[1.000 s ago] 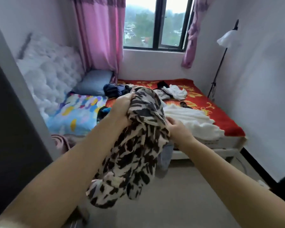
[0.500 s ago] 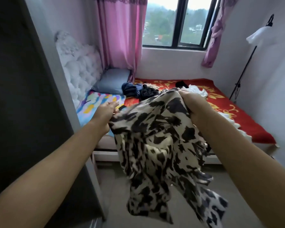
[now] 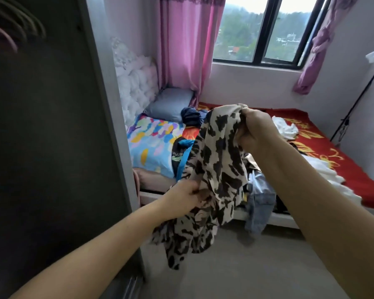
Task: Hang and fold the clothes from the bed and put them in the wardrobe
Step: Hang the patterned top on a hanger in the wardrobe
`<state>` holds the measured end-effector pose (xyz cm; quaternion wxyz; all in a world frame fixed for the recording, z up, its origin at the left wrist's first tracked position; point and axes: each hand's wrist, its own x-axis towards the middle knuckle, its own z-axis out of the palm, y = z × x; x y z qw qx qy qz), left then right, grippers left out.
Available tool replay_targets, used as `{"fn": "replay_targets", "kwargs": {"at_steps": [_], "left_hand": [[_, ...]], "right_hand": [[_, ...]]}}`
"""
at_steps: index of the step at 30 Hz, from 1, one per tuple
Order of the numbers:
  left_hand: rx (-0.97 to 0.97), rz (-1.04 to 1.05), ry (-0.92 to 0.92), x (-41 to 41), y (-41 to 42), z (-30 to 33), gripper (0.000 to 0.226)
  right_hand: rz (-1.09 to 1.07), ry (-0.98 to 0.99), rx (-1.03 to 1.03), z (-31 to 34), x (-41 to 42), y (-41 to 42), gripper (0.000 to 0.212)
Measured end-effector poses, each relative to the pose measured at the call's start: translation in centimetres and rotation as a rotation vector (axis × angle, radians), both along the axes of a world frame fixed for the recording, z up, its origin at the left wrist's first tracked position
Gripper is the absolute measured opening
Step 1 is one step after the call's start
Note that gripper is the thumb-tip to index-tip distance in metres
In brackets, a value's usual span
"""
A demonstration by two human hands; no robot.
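Observation:
A cream garment with black animal-print blotches (image 3: 216, 169) hangs in front of me, between both hands. My right hand (image 3: 255, 128) grips its top edge, held high over the bed. My left hand (image 3: 185, 198) holds a lower fold of the same garment, near the wardrobe's edge. The bed (image 3: 333, 160) with a red cover carries more clothes: a dark blue heap (image 3: 191, 116), a white piece (image 3: 286, 128), a white spread (image 3: 324, 171) and jeans (image 3: 260, 203) hanging over the foot. The open wardrobe (image 3: 48, 137) fills the left, with hangers (image 3: 15, 24) at its top.
A grey wardrobe frame post (image 3: 108, 117) stands between me and the bed. A tufted white headboard (image 3: 134, 83), a blue pillow (image 3: 168, 103), pink curtains (image 3: 181, 46) and a window lie beyond. A lamp stand (image 3: 352, 104) leans at the right wall. Grey floor (image 3: 257, 266) lies below.
The view has swung left toward the wardrobe. My left hand dropped lower on the printed garment while my right hand stayed up, so the cloth now hangs long instead of spread wide.

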<state>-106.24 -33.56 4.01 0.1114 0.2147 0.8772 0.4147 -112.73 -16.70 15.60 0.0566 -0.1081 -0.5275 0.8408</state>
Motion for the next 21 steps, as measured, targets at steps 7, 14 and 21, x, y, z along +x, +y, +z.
{"fn": "replay_targets", "kwargs": {"at_steps": [7, 14, 21], "left_hand": [[0.557, 0.388, -0.017, -1.0, -3.8, 2.9, 0.023], [0.627, 0.581, 0.222, -3.0, -2.6, 7.5, 0.027], [0.786, 0.757, -0.127, -6.7, -0.6, 10.3, 0.033]], "right_hand": [[-0.126, 0.019, 0.344, -1.5, -2.1, 2.8, 0.026], [-0.083, -0.072, 0.591, -4.0, -1.2, 6.8, 0.035], [0.143, -0.069, 0.845, -3.6, 1.4, 13.3, 0.058]]}}
